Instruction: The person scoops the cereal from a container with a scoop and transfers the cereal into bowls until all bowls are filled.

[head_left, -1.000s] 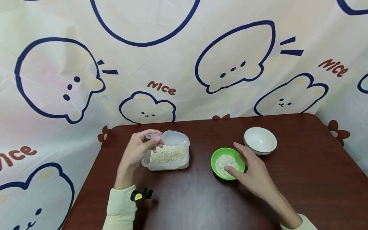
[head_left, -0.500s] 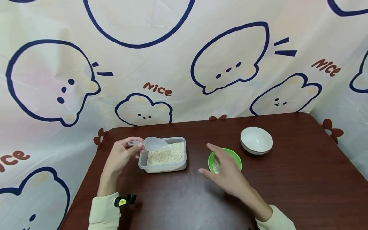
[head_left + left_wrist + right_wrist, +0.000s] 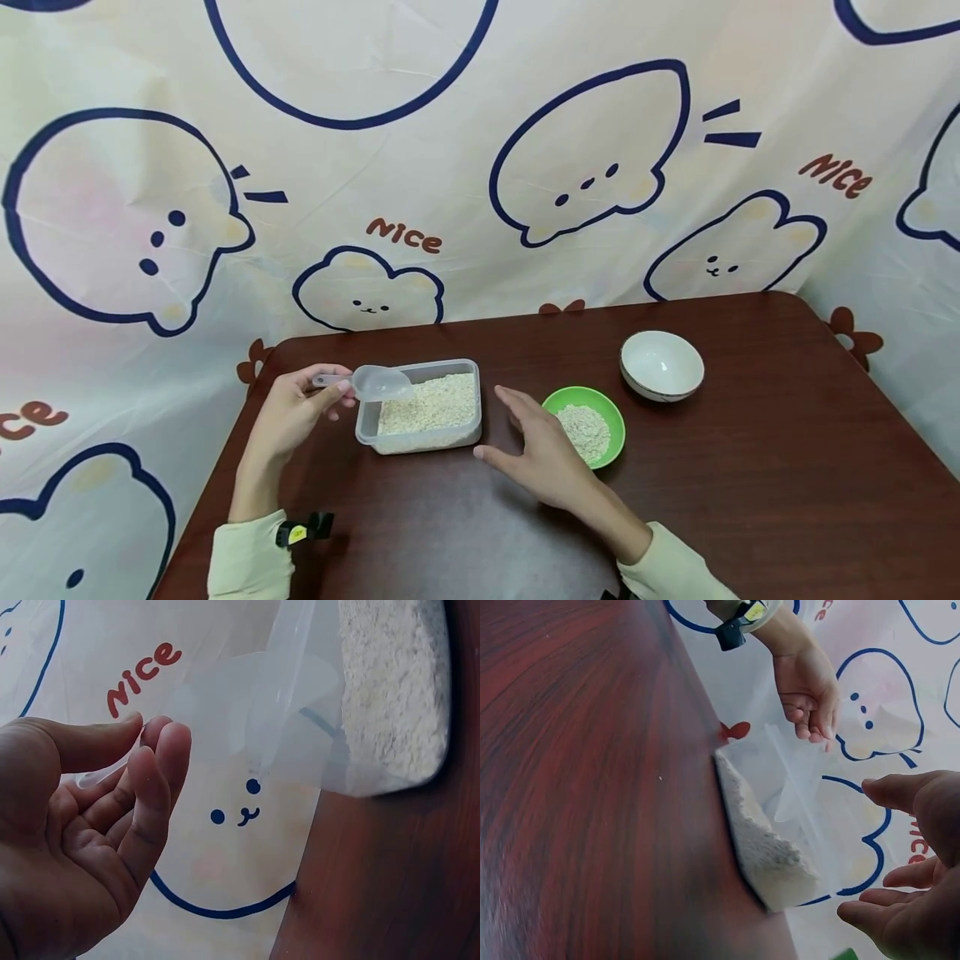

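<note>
My left hand (image 3: 288,412) pinches the handle of a translucent plastic scoop (image 3: 384,384) between thumb and fingers. The scoop's bowl overlaps the left back part of a clear rectangular container (image 3: 431,444) in the head view. Pale grains (image 3: 442,400) fill much of that container. In the left wrist view the scoop (image 3: 214,701) looks see-through, with the container to its right. My right hand (image 3: 543,458) holds nothing, fingers and thumb spread apart, between the container and a small green bowl (image 3: 618,425). Grains (image 3: 587,432) lie in the green bowl, whose left edge the hand partly covers.
A white bowl (image 3: 662,363) stands behind and right of the green one. All of it rests on a dark brown table (image 3: 780,467). A printed cloth (image 3: 465,192) hangs behind the table's far edge. A black strap device (image 3: 303,530) sits on the left sleeve.
My left hand has moved left and lower with the scoop. My right hand has shifted left from over the green bowl toward the container, uncovering most of the bowl.
</note>
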A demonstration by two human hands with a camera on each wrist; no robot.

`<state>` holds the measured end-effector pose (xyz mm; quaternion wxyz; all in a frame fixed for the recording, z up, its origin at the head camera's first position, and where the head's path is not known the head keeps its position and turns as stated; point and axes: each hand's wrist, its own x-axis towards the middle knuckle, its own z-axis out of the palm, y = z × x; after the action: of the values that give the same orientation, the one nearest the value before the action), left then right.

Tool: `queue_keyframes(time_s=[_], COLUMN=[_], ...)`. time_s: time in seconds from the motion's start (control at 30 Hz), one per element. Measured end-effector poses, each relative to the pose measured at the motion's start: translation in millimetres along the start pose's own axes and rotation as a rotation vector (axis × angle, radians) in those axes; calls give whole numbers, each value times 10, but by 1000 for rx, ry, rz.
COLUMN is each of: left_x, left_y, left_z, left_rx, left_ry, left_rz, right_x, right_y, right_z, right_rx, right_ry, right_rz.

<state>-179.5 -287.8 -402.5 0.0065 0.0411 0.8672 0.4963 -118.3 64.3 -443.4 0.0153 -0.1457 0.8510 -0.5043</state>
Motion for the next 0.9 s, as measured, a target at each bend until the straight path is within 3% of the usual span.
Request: queue_keyframes(time_s=[0.2, 0.53, 0.67, 0.9], left_x=[16, 64, 105, 183], left_y=[-36, 47, 36, -4], left_z=[-26, 21, 84, 260], left_rx=[80, 221, 199, 72], left_ry=[-19, -19, -52, -120], left_rz=[8, 34, 19, -34], right_x=[70, 150, 188, 232], right_y=[42, 90, 136, 177], right_z=[130, 269, 337, 419], right_rx=[65, 80, 72, 149], right_ry=[-38, -70, -56, -33], right_rz=[-17, 1, 14, 18])
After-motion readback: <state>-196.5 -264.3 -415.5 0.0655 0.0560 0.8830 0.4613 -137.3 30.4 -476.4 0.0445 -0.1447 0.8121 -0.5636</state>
